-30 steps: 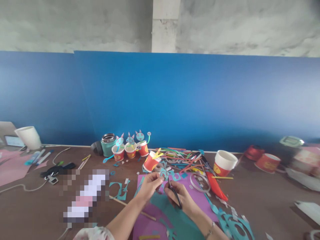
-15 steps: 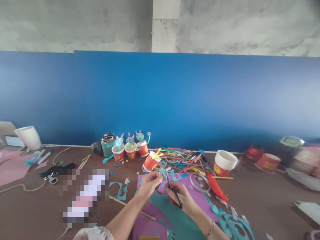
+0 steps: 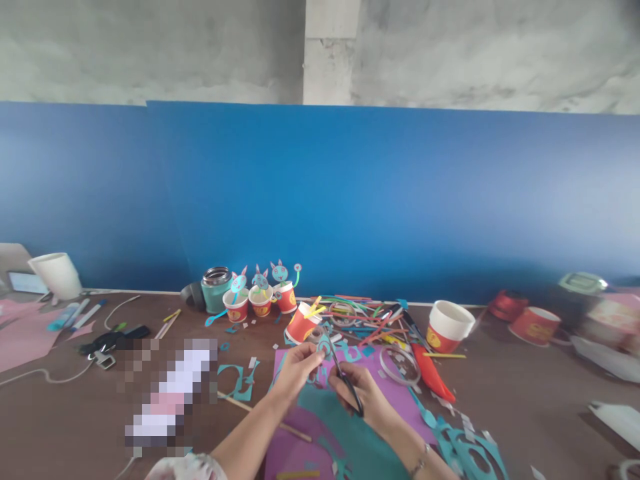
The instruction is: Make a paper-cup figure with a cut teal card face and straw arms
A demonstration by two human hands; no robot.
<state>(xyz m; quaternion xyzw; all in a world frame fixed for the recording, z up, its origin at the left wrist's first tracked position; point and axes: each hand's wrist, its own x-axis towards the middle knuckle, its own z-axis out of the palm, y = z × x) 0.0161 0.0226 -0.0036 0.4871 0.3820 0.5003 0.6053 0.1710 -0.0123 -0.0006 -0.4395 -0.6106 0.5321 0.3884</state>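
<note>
Between its thumb and fingers, my left hand pinches a small teal paper piece with a drawn round mark. My right hand is closed round the dark handles of a pair of scissors. The scissor blades point up and away, right beside the paper piece; whether they touch it I cannot tell. Beneath both hands lie a purple sheet and a teal sheet. Just beyond my left hand a red and white paper cup leans, with yellow strips at its rim.
Three cups with teal paper cat heads stand near a teal flask. Coloured pipe cleaners lie heaped behind my hands. To the right are stacked paper cups, a tape roll, a red pouch and cut teal scraps.
The teal paper piece has shifted and turned slightly beside the scissor blades. Both hands stay in nearly the same place.
</note>
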